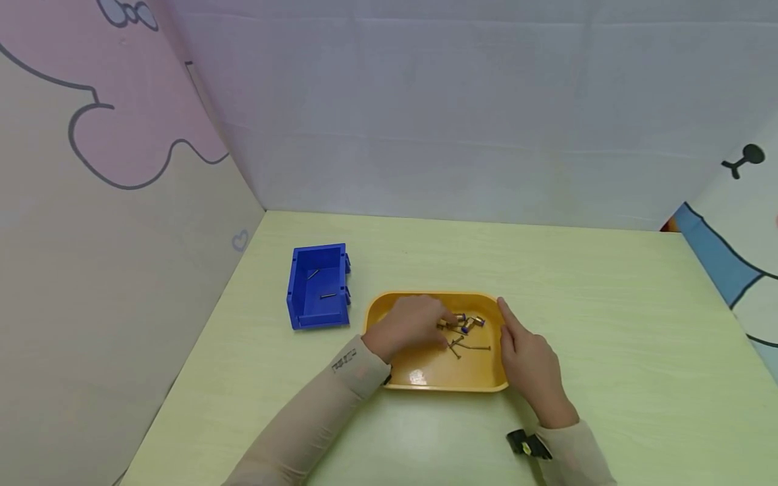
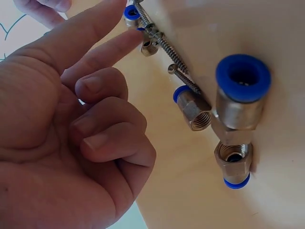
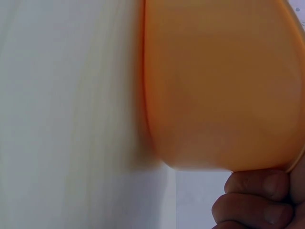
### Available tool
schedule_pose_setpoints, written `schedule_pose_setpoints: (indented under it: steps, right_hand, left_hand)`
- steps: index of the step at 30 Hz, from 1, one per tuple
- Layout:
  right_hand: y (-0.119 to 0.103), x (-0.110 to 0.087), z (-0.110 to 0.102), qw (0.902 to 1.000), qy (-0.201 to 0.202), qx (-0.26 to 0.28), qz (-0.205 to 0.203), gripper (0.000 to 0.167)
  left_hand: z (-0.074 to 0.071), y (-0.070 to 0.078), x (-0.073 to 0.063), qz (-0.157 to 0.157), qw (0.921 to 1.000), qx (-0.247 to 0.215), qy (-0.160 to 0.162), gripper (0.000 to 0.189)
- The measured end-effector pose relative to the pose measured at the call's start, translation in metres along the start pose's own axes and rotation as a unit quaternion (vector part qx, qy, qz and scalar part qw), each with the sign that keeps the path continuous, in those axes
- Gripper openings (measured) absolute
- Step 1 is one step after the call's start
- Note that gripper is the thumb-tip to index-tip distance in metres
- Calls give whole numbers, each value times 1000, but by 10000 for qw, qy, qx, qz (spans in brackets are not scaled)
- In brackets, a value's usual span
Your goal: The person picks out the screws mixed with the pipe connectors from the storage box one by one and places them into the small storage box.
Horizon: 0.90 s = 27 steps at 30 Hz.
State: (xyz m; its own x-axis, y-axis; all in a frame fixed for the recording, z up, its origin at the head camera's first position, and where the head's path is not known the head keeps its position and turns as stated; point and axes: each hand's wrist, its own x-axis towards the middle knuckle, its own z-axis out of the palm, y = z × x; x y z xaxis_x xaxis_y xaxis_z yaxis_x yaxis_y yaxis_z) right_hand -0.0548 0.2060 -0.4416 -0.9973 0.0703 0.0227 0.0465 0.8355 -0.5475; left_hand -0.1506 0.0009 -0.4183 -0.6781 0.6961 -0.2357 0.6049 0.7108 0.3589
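Left hand (image 1: pixel 410 327): inside the yellow tray (image 1: pixel 425 381), thumb and index finger apart beside screws (image 1: pixel 477 347) and blue-collared brass fittings (image 1: pixel 469 326), remaining fingers curled; contact cannot be told. Right hand (image 1: pixel 533 368): clamped on the tray's right end, index finger along the rim, others folded outside. Surface: pale yellow-green table (image 1: pixel 620 324); blue bin (image 1: pixel 320 315), left of tray, containing two metal pins (image 1: pixel 327 295). Room: pale back wall (image 1: pixel 425 101); cartoon-printed side panels (image 1: pixel 140 270).
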Motion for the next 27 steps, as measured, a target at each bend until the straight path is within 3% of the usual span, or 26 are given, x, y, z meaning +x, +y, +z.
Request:
schedule_pose_setpoints:
  steps: [6,12,27]
  right_hand:
    - [0,-1,0,10000,60,-28,-27,51]
    - [0,-1,1,10000,54,-29,-30,51]
    - [0,-1,1,10000,2,-15,3,51]
  left_hand:
    - [2,0,1,43,9997,75,-238,43]
    - [4,-1,3,85,9989,361,-280,35]
    - [9,-5,10,236,9973,598,364,25]
